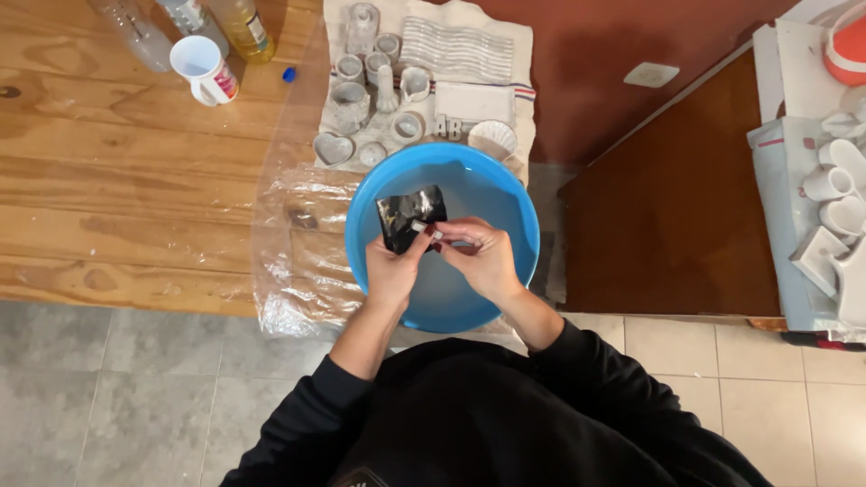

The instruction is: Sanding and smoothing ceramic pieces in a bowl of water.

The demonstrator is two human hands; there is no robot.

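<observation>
Over a blue basin (379, 194) at the edge of a wooden table (135, 162), the left hand (392, 271) grips a black sanding sheet (410, 216) while the right hand (483, 257) pinches a small pale piece (422, 225) against it; finished-looking white casts (388, 99) lie on a cloth (519, 72) beyond.

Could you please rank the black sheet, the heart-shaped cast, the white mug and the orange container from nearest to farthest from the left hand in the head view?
From the left hand:
1. Black sheet, held over the blue basin.
2. Heart-shaped cast, on the cloth beyond the basin.
3. White mug, far left on the wooden table.
4. Orange container, top right corner.
</observation>
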